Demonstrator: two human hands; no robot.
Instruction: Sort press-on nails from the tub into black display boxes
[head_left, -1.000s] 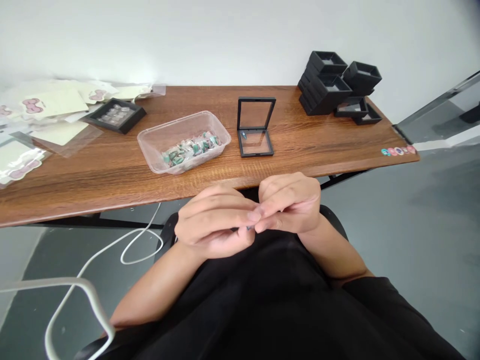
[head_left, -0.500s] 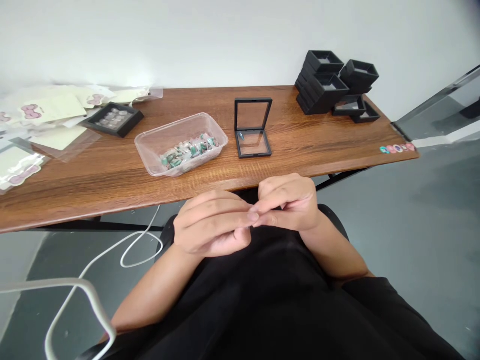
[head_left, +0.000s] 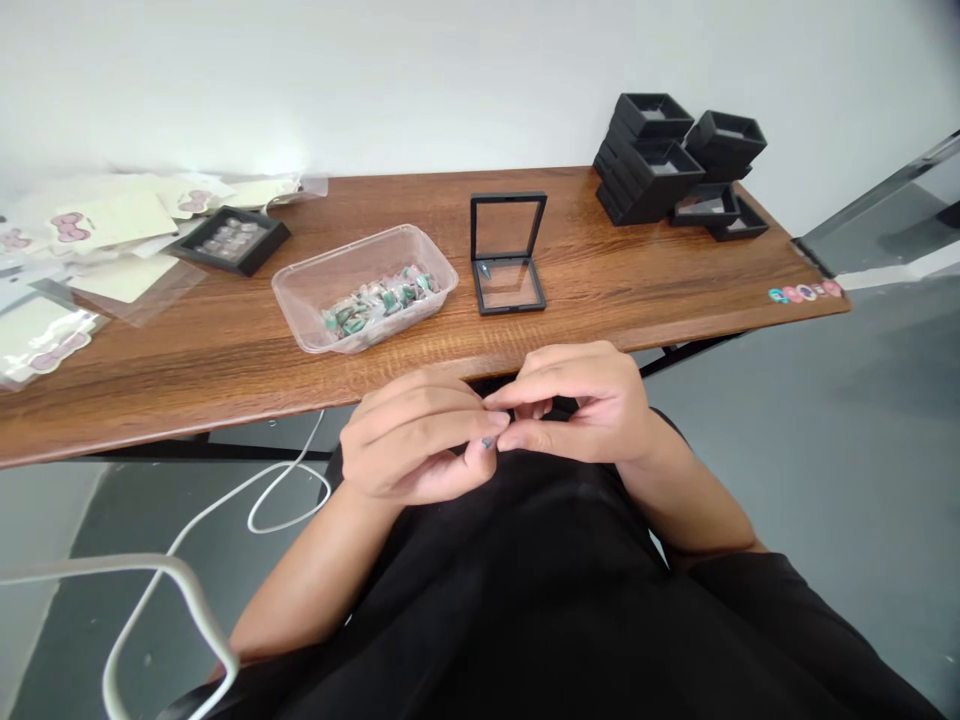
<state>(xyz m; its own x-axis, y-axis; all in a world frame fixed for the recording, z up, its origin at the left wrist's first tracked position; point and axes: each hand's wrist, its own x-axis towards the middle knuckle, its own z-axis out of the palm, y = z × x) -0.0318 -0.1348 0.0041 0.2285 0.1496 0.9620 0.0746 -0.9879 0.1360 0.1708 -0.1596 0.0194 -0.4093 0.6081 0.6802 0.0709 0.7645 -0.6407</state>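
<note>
Both hands meet in front of the table's near edge, above my lap. My left hand (head_left: 420,435) is closed in a pinch, and a tiny dark blue-grey piece (head_left: 487,443) shows at its thumb tip; its kind is too small to tell. My right hand (head_left: 581,400) has thumb and index finger apart, their tips at the left fingertips, with nothing visible between them. Beyond the hands stands an opened black display frame (head_left: 508,310) with clear panes. A small blue piece (head_left: 485,271) lies on its lower pane. Left of it, a clear plastic tub (head_left: 300,290) holds small wrapped green-and-white pieces.
Stacked black boxes (head_left: 645,180) stand at the table's back right. Another black box (head_left: 247,262) with clear pieces sits beside cards and plastic sleeves (head_left: 112,215) on the left. Round stickers (head_left: 806,292) mark the right corner. A white cable (head_left: 217,500) hangs at lower left.
My right thumb and index finger have spread apart, and the right hand has shifted slightly right. The dark piece at my left thumb has come into view. The camera view shifted slightly.
</note>
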